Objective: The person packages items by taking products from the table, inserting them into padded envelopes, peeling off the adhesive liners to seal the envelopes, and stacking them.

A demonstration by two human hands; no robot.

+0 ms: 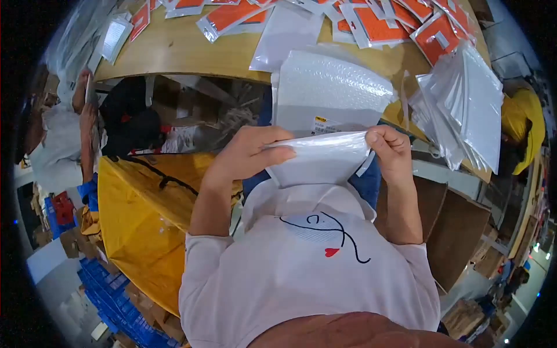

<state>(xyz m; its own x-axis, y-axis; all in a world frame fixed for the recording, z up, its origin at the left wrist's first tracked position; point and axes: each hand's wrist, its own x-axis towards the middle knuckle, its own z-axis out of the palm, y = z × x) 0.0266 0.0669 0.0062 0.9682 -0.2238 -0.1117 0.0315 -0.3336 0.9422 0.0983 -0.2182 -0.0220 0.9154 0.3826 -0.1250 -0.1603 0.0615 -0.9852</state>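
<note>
My left hand (250, 152) pinches the left end of a shiny, whitish plastic bag (325, 153) between thumb and fingers. The bag's right corner is gripped by my right hand (391, 148), so its top edge is stretched between the two hands over my lap. Just beyond it, white bubble-wrap bags (331, 81) rest between my lap and the table edge. A small yellow and white label (326, 124) shows on the front one, partly covered by the held bag. What the held bag contains, if anything, I cannot make out.
Orange items in clear packets (380, 26) lie across the wooden table (180, 52). A fanned stack of white bags (461, 107) hangs over its right edge. Yellow fabric (145, 214) spreads at my left, a cardboard box (447, 232) stands at right. Another person's hands (86, 110) are at far left.
</note>
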